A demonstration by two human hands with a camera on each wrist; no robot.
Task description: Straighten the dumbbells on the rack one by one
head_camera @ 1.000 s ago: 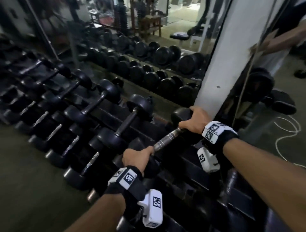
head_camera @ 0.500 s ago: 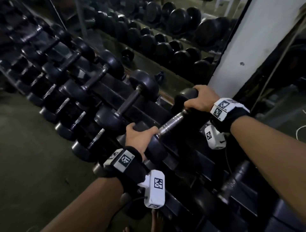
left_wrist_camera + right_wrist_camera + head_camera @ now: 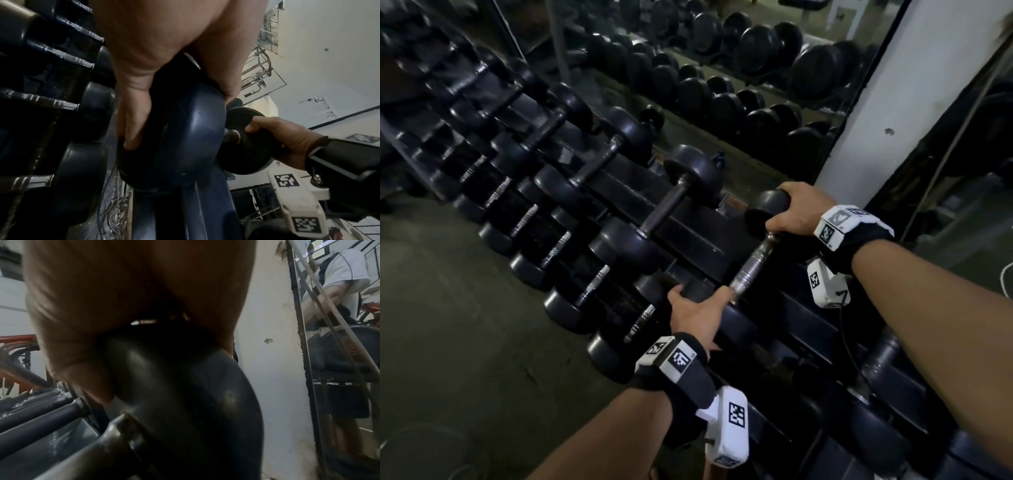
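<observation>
Both hands on one dumbbell, top rail, right end of rack.

Left hand curls over the near head, right hand over the far head of the dumbbell; since a second ago its handle has swung closer to parallel with the neighbouring dumbbell. Nearly straightened, I judge.

The dumbbell was seen with black heads and a grey metal handle. The rack was painted black. White wrist bands were printed with black square code patterns. The pillar at the far right was white.
</observation>
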